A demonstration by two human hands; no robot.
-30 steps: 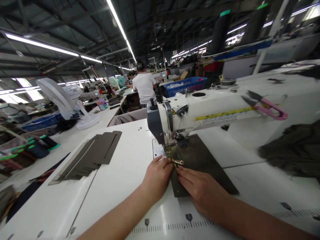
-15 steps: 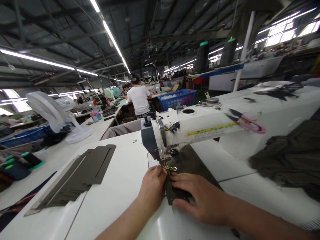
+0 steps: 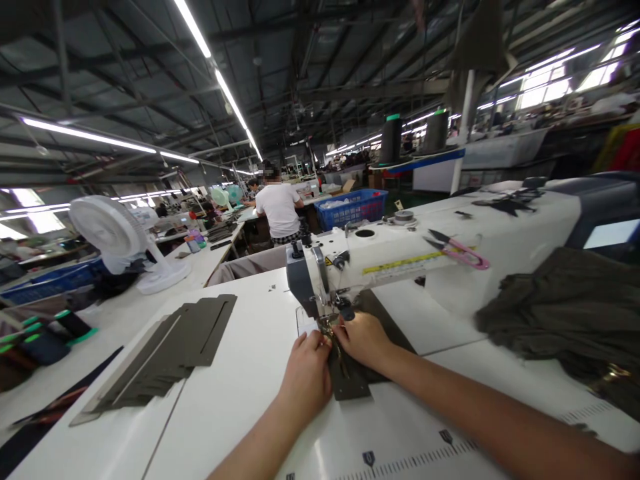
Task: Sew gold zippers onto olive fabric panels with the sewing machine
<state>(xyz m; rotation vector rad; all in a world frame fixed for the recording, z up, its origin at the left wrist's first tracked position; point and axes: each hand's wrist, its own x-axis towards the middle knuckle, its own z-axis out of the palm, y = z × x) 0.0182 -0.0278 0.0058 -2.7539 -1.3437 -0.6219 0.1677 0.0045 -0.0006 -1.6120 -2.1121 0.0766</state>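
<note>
- We judge the step as guiding the dark cloth piece (image 3: 353, 387), which lies under both hands, to the needle foot (image 3: 327, 321) of the sewing machine (image 3: 400, 257)
- Our left hand (image 3: 307, 373) presses flat and open on its left edge
- Our right hand (image 3: 363, 340) is curled at the foot; whether it pinches, we cannot tell
- The next move calls for a straight edge
- We count one pink scissors (image 3: 460, 252) right of the hands, one pile of cut pieces (image 3: 175, 347) to the left, two thread cones (image 3: 391, 139) beyond

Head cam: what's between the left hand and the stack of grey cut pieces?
Bare white tabletop only, in the head view: nothing lies between the left hand and the stack of grey cut pieces.
</note>
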